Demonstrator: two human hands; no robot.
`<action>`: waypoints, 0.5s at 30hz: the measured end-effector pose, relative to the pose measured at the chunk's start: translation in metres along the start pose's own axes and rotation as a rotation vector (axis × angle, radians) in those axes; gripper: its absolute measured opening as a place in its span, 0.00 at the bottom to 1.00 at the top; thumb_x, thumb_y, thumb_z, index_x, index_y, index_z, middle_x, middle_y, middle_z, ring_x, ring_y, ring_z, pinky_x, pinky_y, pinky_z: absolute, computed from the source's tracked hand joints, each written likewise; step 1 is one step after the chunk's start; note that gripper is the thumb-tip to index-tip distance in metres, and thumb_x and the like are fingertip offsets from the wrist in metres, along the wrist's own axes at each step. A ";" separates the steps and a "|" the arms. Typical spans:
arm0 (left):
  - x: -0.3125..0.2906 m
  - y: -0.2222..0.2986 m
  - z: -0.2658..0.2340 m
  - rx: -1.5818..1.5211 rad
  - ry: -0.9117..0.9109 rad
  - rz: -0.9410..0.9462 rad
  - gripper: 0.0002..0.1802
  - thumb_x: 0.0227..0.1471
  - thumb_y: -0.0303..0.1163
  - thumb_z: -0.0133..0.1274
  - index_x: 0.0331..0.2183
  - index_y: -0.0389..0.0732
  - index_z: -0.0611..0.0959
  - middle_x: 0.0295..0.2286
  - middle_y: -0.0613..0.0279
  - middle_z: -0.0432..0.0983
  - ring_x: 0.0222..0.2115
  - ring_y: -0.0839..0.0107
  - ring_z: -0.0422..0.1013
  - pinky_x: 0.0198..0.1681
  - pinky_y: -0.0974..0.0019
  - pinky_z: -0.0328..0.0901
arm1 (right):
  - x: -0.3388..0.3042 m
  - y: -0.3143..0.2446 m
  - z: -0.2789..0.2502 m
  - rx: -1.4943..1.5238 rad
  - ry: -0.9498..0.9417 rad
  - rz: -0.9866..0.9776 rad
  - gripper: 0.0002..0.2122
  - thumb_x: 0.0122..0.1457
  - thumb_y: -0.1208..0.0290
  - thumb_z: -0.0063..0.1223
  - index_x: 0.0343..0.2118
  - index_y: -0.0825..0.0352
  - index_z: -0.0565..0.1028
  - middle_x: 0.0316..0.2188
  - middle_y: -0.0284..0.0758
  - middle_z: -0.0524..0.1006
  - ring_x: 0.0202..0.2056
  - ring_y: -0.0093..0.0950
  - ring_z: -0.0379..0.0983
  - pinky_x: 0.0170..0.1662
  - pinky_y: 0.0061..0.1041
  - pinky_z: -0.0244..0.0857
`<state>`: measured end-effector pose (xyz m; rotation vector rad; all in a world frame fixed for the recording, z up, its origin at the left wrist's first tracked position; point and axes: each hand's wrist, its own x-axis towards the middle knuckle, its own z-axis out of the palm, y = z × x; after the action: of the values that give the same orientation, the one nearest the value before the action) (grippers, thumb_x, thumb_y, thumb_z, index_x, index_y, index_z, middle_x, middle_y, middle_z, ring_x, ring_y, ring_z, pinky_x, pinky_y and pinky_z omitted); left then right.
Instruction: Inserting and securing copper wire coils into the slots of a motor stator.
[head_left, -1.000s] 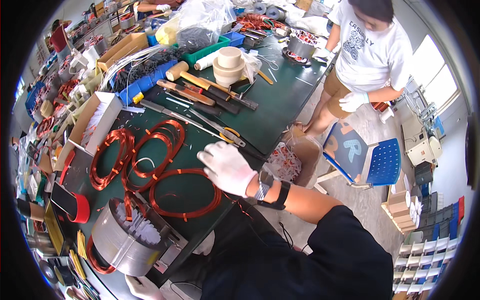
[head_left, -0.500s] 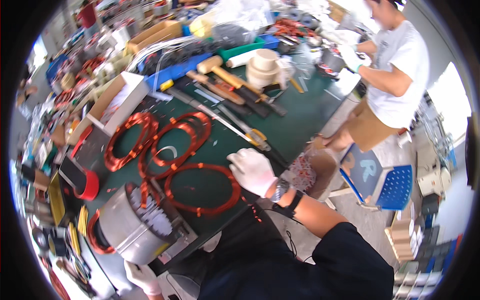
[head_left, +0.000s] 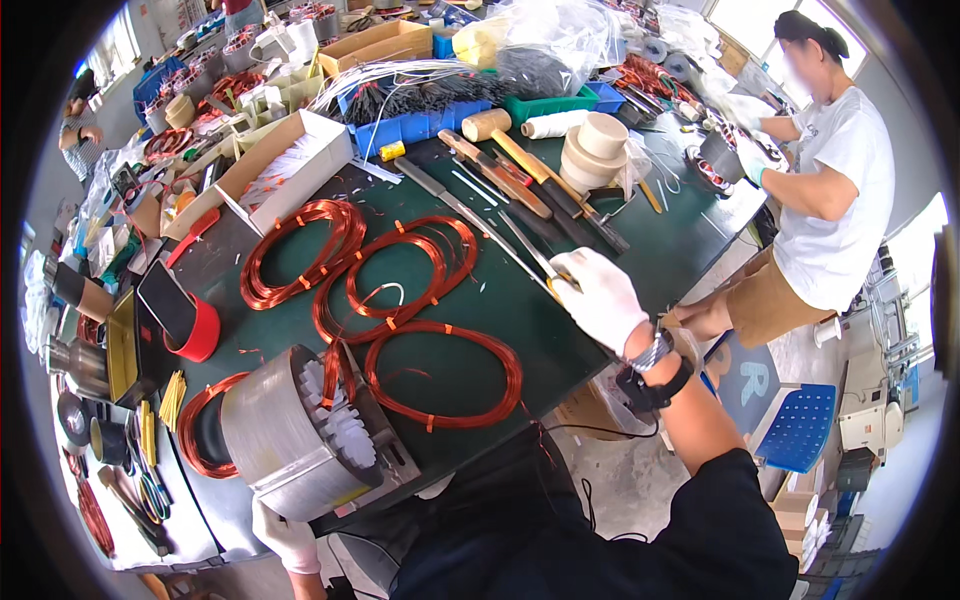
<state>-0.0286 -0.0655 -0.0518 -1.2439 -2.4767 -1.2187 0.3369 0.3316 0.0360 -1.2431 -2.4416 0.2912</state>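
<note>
"Which step?"
"Taking up a slim metal tool, I judge: the right hand curls over its near end; whether it grips, I can't tell."
"And the left hand?"
"Touching the metal cylinder, near left; fingertips hidden, grip unclear."
"Next?"
"Lifting calls for a firm pinch."
"Counts?"
"One cylinder; at least four copper coils, mostly farther off."

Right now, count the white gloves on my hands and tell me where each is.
2: one on the left hand, by the lower edge of the metal cylinder, which may partly hide it; one on the right hand, at the near end of a long metal tool.
</note>
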 end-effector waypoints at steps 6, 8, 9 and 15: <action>0.003 0.003 -0.003 -0.019 -0.045 -0.024 0.11 0.49 0.16 0.50 0.37 0.29 0.81 0.31 0.47 0.78 0.31 0.46 0.75 0.38 0.60 0.68 | 0.033 0.030 0.014 -0.154 -0.046 -0.006 0.13 0.63 0.63 0.53 0.47 0.62 0.77 0.42 0.41 0.77 0.48 0.43 0.74 0.52 0.41 0.70; 0.003 0.000 -0.002 0.000 -0.033 0.011 0.13 0.47 0.14 0.48 0.37 0.29 0.81 0.31 0.46 0.77 0.30 0.45 0.75 0.37 0.60 0.69 | 0.053 0.043 0.029 -0.177 0.030 -0.115 0.15 0.63 0.64 0.53 0.50 0.63 0.76 0.45 0.43 0.77 0.49 0.44 0.73 0.54 0.41 0.69; 0.004 0.002 -0.002 0.008 -0.035 0.009 0.13 0.47 0.14 0.48 0.37 0.29 0.81 0.31 0.46 0.77 0.30 0.45 0.75 0.37 0.60 0.69 | 0.066 0.050 0.037 -0.191 0.063 -0.169 0.16 0.63 0.65 0.53 0.52 0.63 0.75 0.46 0.44 0.76 0.49 0.44 0.73 0.55 0.42 0.69; 0.004 -0.002 -0.002 0.012 -0.040 -0.010 0.16 0.45 0.12 0.44 0.37 0.29 0.81 0.30 0.44 0.77 0.30 0.43 0.75 0.37 0.59 0.69 | 0.121 0.036 0.046 -0.312 -0.235 -0.010 0.16 0.62 0.59 0.57 0.47 0.64 0.75 0.45 0.46 0.79 0.48 0.47 0.77 0.50 0.44 0.72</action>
<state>-0.0329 -0.0647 -0.0500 -1.2666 -2.5179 -1.1911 0.2792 0.4504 0.0111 -1.3905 -2.7752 0.0546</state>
